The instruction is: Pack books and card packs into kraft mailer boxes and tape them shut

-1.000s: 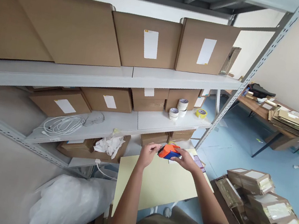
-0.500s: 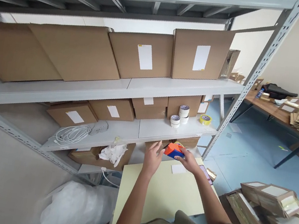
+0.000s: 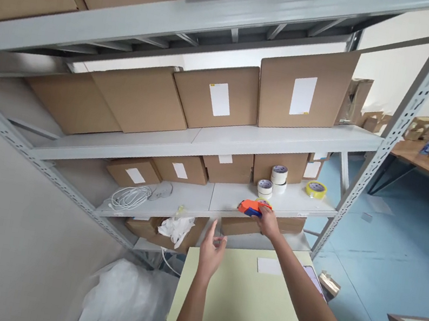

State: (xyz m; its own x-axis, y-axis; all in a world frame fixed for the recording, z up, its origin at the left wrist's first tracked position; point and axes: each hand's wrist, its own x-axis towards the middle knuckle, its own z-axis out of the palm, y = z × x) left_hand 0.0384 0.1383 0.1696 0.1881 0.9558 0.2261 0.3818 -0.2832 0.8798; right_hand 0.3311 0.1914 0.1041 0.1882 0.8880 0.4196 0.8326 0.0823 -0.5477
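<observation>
My right hand [image 3: 268,223] grips an orange and blue tape dispenser [image 3: 250,207] at the front edge of the lower shelf. A yellowish tape roll shows partly behind it. Whether the dispenser rests on the shelf or hangs just above it, I cannot tell. White tape rolls [image 3: 265,186] stand stacked right behind it, with a yellow tape roll [image 3: 316,189] farther right. Lower and to the left, my left hand [image 3: 211,253] holds nothing, its fingers apart, above the far edge of a pale yellow table [image 3: 241,296].
Cardboard boxes [image 3: 216,98] line the grey metal shelves [image 3: 208,148]. A coiled white cable [image 3: 129,198] lies on the lower shelf's left. On the table are a white card [image 3: 269,267] and a phone [image 3: 314,281]. An upright post [image 3: 406,121] bounds the rack at right.
My right hand has carried the tape dispenser up and forward to the lower shelf. My left hand has come away from it and moved down. The view has shifted to the left.
</observation>
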